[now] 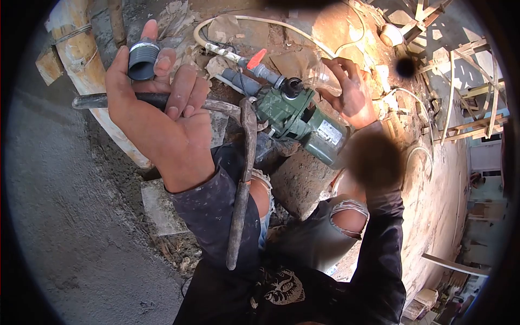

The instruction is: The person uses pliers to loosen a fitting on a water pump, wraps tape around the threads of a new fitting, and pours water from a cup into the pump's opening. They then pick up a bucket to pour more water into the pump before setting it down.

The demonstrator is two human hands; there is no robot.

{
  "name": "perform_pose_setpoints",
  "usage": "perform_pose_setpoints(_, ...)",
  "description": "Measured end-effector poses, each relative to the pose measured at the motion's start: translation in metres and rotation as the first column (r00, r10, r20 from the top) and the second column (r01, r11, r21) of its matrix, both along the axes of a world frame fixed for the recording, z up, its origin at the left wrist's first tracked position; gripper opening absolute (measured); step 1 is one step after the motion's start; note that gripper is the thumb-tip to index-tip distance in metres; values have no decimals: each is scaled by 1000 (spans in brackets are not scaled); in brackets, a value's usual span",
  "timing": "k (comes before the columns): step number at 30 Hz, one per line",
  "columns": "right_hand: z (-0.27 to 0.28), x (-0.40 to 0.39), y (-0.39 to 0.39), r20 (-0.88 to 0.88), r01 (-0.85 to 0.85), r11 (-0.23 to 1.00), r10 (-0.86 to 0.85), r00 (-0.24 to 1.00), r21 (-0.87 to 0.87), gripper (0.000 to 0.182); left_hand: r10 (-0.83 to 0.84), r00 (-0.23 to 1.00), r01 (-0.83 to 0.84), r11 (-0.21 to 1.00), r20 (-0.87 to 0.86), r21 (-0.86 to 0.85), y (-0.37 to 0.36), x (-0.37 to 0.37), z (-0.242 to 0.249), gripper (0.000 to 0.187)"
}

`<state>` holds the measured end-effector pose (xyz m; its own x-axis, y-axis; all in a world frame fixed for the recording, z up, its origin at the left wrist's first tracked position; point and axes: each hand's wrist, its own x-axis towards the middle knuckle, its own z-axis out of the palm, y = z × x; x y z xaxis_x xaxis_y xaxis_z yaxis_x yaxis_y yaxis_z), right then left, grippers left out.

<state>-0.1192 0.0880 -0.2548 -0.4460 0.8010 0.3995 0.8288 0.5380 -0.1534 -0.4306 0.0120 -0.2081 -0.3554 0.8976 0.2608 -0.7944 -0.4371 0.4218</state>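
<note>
In my left hand (162, 116) are a pair of worn, dark-handled pliers (248, 122) and a grey threaded pipe fitting (143, 58). One plier handle crosses the palm; the fitting stands between thumb and fingers, its open end facing me. The fingers of my right hand (352, 95) curve round a clear plastic container (320, 76), partly hidden by them, beside the pump's open round port (293, 86). Below both hands sits a green pump (284, 111) with a white label. A grey pipe with a red-handled valve (256, 59) joins it.
A pale hose (271, 20) curves behind the pump. At the left are a wooden post (81, 59) and grey cement ground (70, 206). A rough stone block (300, 179) lies below the pump, near my knees. Wooden frames (476, 81) stand at the right.
</note>
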Motion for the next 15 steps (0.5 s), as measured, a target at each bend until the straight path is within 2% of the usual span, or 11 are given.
perform_pose_setpoints(3, -1, 10, -17, -89, 70, 998, -69, 994, 6, 61, -16, 1000, 16, 1000, -10, -8, 1, 4, 2, 50)
perform_pose_setpoints(5, -18, 47, -26, -165, 192, 959, -159, 973, 208, 67, -30, 999, 30, 1000, -24, 4, 2, 5, -1, 49)
perform_pose_setpoints(6, -34, 67, -37, -403, 301, 950, -244, 882, 84, 64, -36, 999, 36, 999, -33, 13, 2, 6, -1, 49)
perform_pose_setpoints(7, -55, 93, -47, -561, 405, 912, -299, 772, 70, 64, -39, 998, 40, 999, -39, 16, 3, 7, 1, 49)
perform_pose_setpoints(8, -64, 107, -66, -615, 520, 847, -353, 705, 110, 65, -21, 998, 20, 1000, -65, -16, 3, 8, 3, 49)
perform_pose_setpoints(9, -86, 140, -86, -710, 586, 810, -412, 570, 0, 66, -8, 996, 4, 999, -93, -49, 3, 11, 4, 48)
perform_pose_setpoints(10, -98, 153, -104, -721, 629, 769, -371, 585, 115, 66, -27, 995, 22, 999, -100, -50, 3, 11, 4, 48)
perform_pose_setpoints(12, -159, 207, -147, -625, 777, 620, -563, 541, 114, 67, -44, 989, 38, 998, -138, -47, 8, 14, 1, 48)
perform_pose_setpoints(13, -172, 212, -169, -552, 805, 592, -662, 506, 28, 68, -25, 987, 16, 998, -158, -58, 7, 20, 2, 48)
perform_pose_setpoints(14, -189, 217, -191, -466, 835, 547, -757, 459, -67, 69, -76, 984, 69, 996, -163, -52, 10, 16, 1, 48)
perform_pose_setpoints(15, -207, 226, -208, -305, 847, 517, -832, 463, -123, 70, -109, 972, 104, 994, -207, -35, 13, 13, -3, 47)
